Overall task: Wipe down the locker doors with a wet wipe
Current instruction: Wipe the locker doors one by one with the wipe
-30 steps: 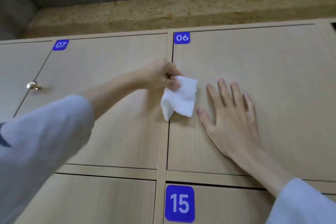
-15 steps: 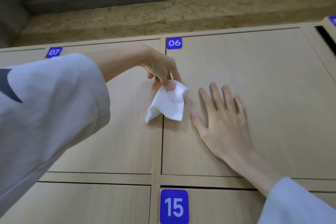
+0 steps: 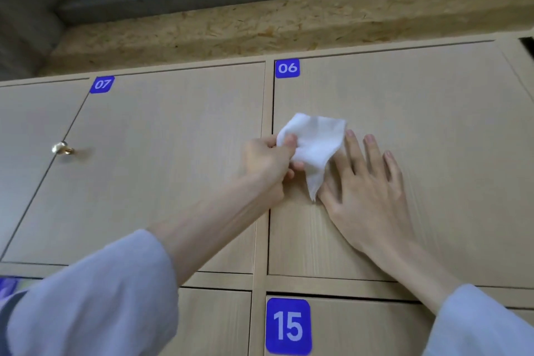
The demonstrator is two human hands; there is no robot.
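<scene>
A white wet wipe (image 3: pixel 315 144) hangs crumpled against the light wooden locker door marked 06 (image 3: pixel 427 130), near its left edge. My left hand (image 3: pixel 268 163) pinches the wipe's left side between thumb and fingers. My right hand (image 3: pixel 367 182) lies flat on door 06 with its fingers straight and spread. The wipe's lower corner drapes over the right hand's thumb and index finger. To the left is the door marked 07 (image 3: pixel 161 159).
Door 07 has a small brass knob (image 3: pixel 62 148) at its left edge. Below door 06 is a door with a blue label 15 (image 3: pixel 289 326). A chipboard strip (image 3: pixel 289 26) and grey concrete run above the lockers.
My left arm has dropped lower and now reaches up from below. The wipe has moved right, onto door 06 and over my right hand's thumb side. The right hand has stayed flat.
</scene>
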